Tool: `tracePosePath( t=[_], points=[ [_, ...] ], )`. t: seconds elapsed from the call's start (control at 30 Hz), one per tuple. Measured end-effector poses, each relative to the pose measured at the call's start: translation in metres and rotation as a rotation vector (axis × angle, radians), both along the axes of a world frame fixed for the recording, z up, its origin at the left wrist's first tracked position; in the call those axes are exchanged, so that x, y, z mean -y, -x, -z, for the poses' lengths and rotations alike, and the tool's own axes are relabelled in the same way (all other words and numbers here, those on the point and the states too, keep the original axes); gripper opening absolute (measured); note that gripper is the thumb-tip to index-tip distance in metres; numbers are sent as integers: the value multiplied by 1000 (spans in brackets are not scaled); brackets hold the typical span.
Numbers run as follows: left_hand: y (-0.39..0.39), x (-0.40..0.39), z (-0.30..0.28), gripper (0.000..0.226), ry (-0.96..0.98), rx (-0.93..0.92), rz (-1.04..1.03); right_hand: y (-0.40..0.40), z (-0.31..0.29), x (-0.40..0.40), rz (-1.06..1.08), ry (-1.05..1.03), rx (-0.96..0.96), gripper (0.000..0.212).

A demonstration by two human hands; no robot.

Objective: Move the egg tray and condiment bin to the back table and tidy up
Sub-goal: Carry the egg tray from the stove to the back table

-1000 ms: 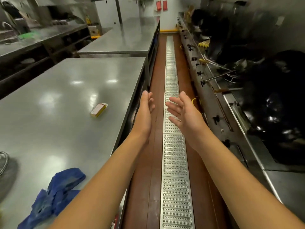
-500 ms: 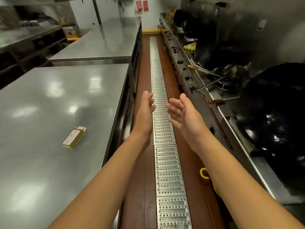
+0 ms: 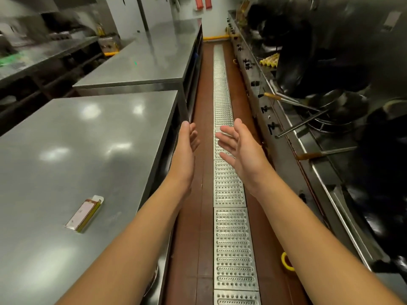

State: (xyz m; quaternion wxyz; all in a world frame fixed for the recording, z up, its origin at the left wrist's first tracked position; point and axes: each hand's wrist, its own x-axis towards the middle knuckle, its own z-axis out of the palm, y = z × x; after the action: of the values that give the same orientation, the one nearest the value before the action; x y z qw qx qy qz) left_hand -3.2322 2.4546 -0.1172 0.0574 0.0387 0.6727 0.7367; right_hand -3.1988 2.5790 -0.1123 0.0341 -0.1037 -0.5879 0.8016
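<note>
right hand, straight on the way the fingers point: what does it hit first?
Nothing close. The right hand is open, its fingers aimed up the aisle and slightly left over the floor grate. The path looks free along the aisle; the far wall would probably come first, though depth is hard to judge.

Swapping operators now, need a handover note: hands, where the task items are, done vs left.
Left hand and right hand: both open, empty, held out over the aisle.
Egg tray: far along the stove line on the right, untouched.
Condiment bin: not identifiable in view.
Near steel table holds only a small flat box.
Done: nothing visible.
Left: fetch tray and bin, carry to back table, tidy.
</note>
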Motion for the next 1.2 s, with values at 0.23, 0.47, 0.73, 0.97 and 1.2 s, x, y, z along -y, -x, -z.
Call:
tracePosePath(
  t=[0.23, 0.47, 0.73, 0.97, 1.2],
  points=[
    [93, 0, 9, 56, -25, 4, 14, 88, 7, 1, 9, -40, 15, 54],
    [201, -1, -6, 45, -35, -31, 126, 185, -20, 2, 106, -70, -25, 51],
    [286, -47, -18, 56, -38, -35, 222, 255, -30, -37, 225, -102, -63, 55],
    [361, -100, -17, 60, -16, -49, 268, 327, -21, -91, 246, -58, -66, 59],
    [452, -136, -32, 43, 0, -95, 171, 429, -28, -132, 190, -15, -106, 57]
  ],
)
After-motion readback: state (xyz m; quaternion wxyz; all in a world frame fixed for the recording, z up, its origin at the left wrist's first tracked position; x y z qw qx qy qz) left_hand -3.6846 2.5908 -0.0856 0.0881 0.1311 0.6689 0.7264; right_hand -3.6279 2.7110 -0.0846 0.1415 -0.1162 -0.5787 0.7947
